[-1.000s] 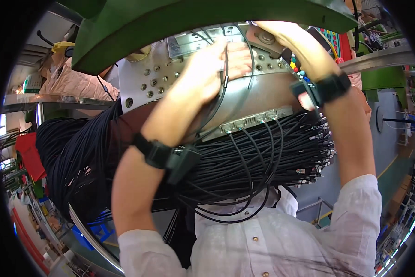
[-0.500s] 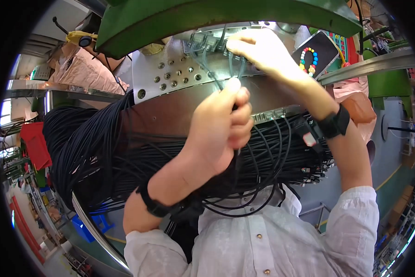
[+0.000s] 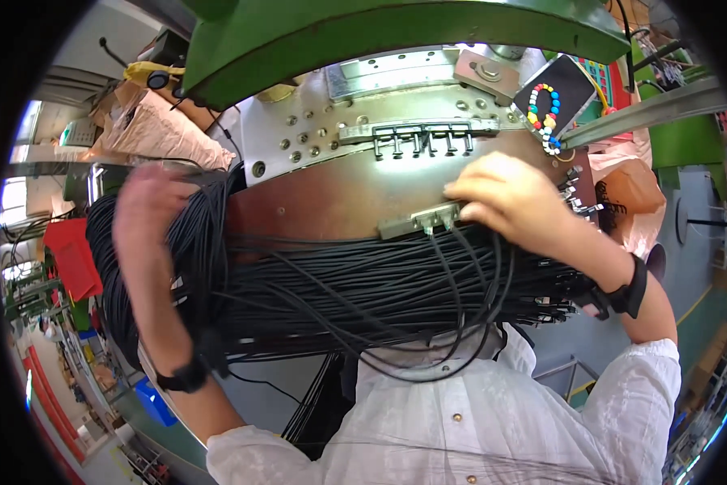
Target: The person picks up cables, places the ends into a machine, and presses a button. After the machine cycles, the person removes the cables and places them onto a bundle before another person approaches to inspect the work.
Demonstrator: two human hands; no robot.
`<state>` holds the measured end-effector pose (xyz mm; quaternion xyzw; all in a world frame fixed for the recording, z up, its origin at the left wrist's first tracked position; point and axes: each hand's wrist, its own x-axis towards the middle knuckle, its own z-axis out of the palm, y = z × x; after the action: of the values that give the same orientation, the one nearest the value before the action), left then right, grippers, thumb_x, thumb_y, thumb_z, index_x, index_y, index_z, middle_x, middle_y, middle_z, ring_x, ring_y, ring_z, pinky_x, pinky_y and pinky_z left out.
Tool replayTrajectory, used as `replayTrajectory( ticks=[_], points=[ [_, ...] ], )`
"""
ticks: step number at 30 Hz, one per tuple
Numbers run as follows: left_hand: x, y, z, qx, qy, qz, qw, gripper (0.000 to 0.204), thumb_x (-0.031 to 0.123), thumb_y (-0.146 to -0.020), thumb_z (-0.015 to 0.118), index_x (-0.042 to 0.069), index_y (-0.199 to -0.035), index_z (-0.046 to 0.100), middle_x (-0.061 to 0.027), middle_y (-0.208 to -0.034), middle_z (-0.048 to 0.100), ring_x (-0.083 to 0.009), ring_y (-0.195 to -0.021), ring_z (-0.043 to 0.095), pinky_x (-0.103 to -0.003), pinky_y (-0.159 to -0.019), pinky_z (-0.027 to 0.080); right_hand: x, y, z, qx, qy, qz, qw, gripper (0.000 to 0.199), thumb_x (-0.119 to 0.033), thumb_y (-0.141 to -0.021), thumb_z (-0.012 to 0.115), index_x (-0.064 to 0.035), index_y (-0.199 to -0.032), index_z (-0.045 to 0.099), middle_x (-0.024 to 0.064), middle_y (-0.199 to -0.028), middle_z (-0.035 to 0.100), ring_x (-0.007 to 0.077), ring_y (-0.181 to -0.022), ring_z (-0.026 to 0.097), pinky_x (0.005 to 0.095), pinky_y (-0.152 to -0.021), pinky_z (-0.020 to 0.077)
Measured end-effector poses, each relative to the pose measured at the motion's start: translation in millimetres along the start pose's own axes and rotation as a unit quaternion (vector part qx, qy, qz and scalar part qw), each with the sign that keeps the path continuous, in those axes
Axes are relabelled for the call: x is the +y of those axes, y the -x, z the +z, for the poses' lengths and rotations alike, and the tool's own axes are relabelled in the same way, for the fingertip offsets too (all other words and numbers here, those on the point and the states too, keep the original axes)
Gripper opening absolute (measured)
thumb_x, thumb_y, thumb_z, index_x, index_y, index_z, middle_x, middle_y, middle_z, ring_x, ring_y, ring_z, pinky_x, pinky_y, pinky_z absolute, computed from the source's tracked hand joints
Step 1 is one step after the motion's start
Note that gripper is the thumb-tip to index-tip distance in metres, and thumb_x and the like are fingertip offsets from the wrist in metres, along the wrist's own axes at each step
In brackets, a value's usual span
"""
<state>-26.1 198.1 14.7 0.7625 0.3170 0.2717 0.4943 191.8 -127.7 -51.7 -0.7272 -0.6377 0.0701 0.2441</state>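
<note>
Bar (image 3: 405,225) lying mid-frame, extending leftward from right hand (image 3: 511,200) and its fingers, long axis running sideways, rising slightly rightward. Right hand sitting nearer, fingers loosely bending; cannot tell whether gripping. Left hand (image 3: 149,208) blurring beside cables (image 3: 208,234), frame left; finger state unclear.

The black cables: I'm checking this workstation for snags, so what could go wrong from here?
Loops of the black cables hang before the white shirt and might snag on it. The left hand, near the thick bundle, could tangle its loose strands. The right hand, close to the metal strip, might tug the cables running from it.
</note>
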Motion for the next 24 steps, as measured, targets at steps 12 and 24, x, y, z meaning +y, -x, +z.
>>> replayTrajectory(
  ticks=[12,24],
  points=[
    [48,52,180,-0.385,0.456,-0.342,0.726,0.038,0.032,-0.096,0.039,-0.003,-0.097,0.055,-0.0048,-0.068,0.053,-0.0127,-0.055,0.048,-0.029,-0.054,0.046,80,-107,-2,0.197,0.258,-0.104,0.94,0.019,-0.017,-0.079,0.058,-0.011,-0.095,0.066,0.0105,-0.086,0.064,0.0258,-0.081,0.061,0.0364,-0.07,0.0492],
    [18,-47,201,-0.294,0.387,-0.285,0.826,0.027,0.021,-0.093,0.044,0.0,-0.109,0.05,-0.0033,-0.073,0.049,-0.013,-0.057,0.047,-0.024,-0.051,0.044,72,-90,-60,0.038,0.201,0.094,0.974,0.02,-0.019,-0.089,0.048,-0.0038,-0.095,0.06,0.0059,-0.081,0.059,0.0171,-0.075,0.057,0.0312,-0.061,0.0452]
  ],
)
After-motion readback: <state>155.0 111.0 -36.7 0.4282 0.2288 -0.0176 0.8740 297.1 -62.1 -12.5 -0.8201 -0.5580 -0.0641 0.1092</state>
